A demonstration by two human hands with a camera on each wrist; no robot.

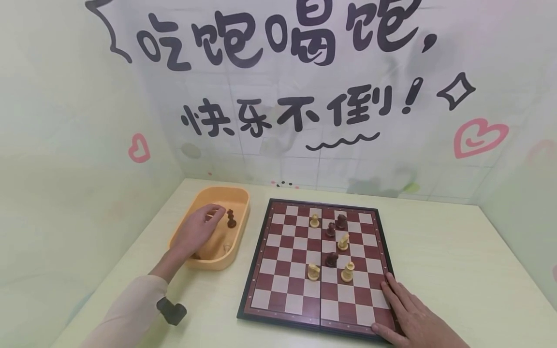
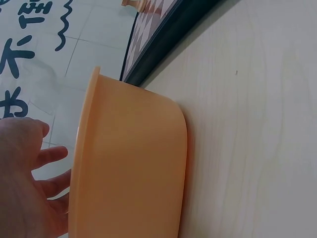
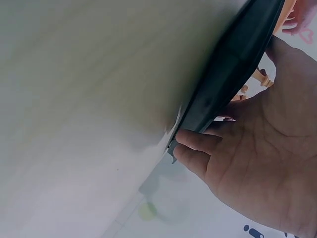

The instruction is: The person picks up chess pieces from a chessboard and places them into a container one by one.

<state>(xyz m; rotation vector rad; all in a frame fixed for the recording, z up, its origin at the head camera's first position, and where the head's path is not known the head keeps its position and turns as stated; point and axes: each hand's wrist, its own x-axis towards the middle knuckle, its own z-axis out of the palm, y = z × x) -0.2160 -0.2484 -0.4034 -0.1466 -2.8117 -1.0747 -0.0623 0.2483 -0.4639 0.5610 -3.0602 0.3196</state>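
Observation:
My left hand (image 1: 201,231) reaches over the orange tray (image 1: 244,205) with nothing held between its fingers. In the left wrist view its loosely bent fingers (image 2: 55,184) show beside the tray's rim. A dark chess piece (image 1: 231,218) lies in the tray just right of the fingertips; a pale piece (image 1: 227,248) is near its front wall. My right hand (image 1: 415,314) rests along the right edge of the chessboard (image 1: 285,295), fingers straight and thumb at the front corner. In the right wrist view, its fingers (image 3: 198,144) touch the board's dark side.
Several light and dark chess pieces stand on the board, among them a light knight (image 1: 313,271), a dark knight (image 1: 331,259) and a tall light piece (image 1: 347,272). A wall (image 1: 278,164) with large lettering closes off the back of the pale table (image 1: 452,251).

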